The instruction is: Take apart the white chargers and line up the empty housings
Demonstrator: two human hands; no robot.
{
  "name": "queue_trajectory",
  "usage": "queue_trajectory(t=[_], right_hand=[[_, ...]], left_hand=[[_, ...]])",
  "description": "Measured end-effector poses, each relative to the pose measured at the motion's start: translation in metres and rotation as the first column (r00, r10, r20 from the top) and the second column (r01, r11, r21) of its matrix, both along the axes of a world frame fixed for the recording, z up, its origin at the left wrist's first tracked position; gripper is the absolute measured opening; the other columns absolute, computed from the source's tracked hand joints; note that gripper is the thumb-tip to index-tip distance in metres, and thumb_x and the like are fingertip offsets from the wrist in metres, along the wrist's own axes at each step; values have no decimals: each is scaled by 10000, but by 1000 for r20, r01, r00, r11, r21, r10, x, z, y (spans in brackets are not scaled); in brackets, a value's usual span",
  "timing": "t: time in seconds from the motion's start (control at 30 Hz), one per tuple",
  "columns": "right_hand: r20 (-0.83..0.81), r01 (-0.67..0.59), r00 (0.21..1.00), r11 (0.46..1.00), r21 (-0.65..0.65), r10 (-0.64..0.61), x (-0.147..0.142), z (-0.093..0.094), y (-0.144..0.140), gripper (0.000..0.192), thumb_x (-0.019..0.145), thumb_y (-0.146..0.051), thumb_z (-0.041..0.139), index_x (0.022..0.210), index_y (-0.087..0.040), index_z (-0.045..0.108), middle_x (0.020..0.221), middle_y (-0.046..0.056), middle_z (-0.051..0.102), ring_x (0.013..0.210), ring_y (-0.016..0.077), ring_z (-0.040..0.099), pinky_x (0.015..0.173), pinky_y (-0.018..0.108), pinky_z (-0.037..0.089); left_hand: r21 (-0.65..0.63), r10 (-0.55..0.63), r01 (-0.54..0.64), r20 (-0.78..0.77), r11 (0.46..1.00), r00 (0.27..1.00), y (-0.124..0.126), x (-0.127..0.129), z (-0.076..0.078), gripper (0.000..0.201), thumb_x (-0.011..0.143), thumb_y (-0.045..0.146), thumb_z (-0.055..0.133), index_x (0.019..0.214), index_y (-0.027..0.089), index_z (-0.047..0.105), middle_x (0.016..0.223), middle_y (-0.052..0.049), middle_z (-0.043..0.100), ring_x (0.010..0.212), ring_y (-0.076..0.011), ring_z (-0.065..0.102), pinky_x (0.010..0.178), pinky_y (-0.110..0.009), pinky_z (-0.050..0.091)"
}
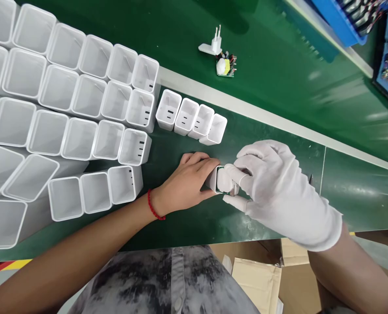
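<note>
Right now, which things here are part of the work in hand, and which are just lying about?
In hand:
left hand
gloved right hand
white casing held between both

Lying about:
row of four casings
stacked empty casings
plug piece
circuit board
blue bins
cardboard boxes

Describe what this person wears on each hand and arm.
The left hand is bare, with a red beaded bracelet at the wrist. The right hand wears a white fabric glove ending at the wrist. Both forearms are uncovered; no sleeves show.
</note>
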State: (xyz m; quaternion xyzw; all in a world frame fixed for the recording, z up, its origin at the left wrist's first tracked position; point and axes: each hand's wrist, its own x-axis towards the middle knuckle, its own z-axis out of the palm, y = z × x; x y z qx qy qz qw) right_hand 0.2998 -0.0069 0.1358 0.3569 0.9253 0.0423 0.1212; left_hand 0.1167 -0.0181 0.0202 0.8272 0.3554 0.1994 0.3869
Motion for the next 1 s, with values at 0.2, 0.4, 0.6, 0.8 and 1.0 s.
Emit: queue_trajectory(t=[0.2, 0.4, 0.6, 0.8, 1.0], right_hand=[[-19, 1, 1000, 1000, -7, -1, 5, -4, -1, 304, 727, -466, 725, 840, -201, 628, 874, 69, 656, 898, 291, 583, 813, 448, 437], [24, 23, 999, 999, -30, -22, -3, -4, -3, 179, 820, -384, 628, 830, -207, 606, 868, 75, 621, 874, 267, 546, 790, 429, 422], [44, 59, 997, 995, -78, -55, -8, -6, -3, 181, 822, -358, 624, 742, -206, 569, 775, 65, 552, 839, 249, 488, 769, 423, 421], [93, 19, 996, 999, -50, -15, -7, -4, -5, 151, 775, -317, 660, 721, -196, 589, 745, 64, 531, 810, 243, 486, 761, 417, 447], [107, 18, 994, 1000, -14, -16, -19, -13, -7, 195, 742, -308, 692, 852, -147, 675, 815, 107, 616, 879, 291, 560, 933, 491, 461]], left_hand=[[-18, 1, -1, 2, 1000, 1000, 1, 0, -1, 562, 802, 299, 743, 1276, 160, 475, 1278, -114, 595, 1224, -293, 482, 1003, -426, 363], [-44, 6, -6, 14, 999, 1000, 0, 0, -1, 529, 809, 277, 710, 1279, 173, 489, 1264, -115, 598, 1225, -305, 481, 1009, -447, 365], [-35, -2, 2, 11, 999, 1000, 0, -1, -1, 527, 809, 240, 709, 1278, 173, 478, 1252, -104, 605, 1226, -294, 478, 1019, -441, 353], [-35, 5, -4, 20, 999, 1000, 0, -2, 1, 520, 786, 198, 727, 1247, 186, 487, 1254, -103, 596, 1211, -296, 482, 994, -448, 381], [-37, -9, 9, 8, 999, 1000, 1, -2, 3, 505, 785, 120, 665, 1248, 183, 474, 1253, -108, 601, 1199, -295, 489, 983, -452, 404]])
